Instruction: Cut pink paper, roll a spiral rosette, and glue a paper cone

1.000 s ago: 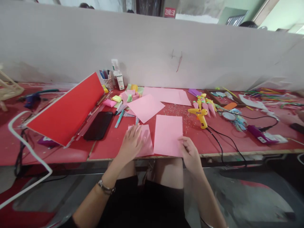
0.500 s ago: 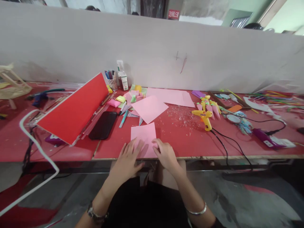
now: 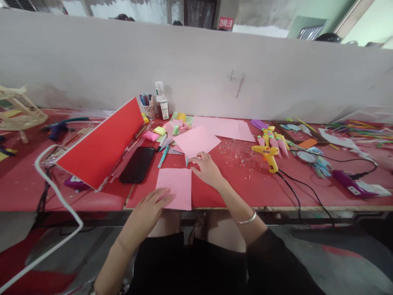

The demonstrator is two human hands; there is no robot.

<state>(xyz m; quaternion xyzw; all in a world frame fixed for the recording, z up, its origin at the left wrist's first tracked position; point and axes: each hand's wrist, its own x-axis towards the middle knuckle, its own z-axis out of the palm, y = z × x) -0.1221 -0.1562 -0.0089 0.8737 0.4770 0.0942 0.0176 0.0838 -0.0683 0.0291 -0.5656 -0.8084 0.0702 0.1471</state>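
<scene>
A square pink sheet of paper lies flat near the front edge of the table. My left hand rests on its lower left part with the fingers stretched out. My right hand is above the table beyond that sheet, its fingers slightly bent and apart, nothing visible between them. Its fingertips are at the near edge of another pink sheet, beside a small pointed patterned piece; whether they touch the paper I cannot tell. A teal marker lies left of that hand.
At left are a black phone, a slanted red board and a white cable. A yellow glue gun with a black cord lies right, near pink cones. A pen cup and bottle stand behind.
My right hand has left the square sheet and moved forward to the other pink sheet. The square sheet and my left hand have shifted left.
</scene>
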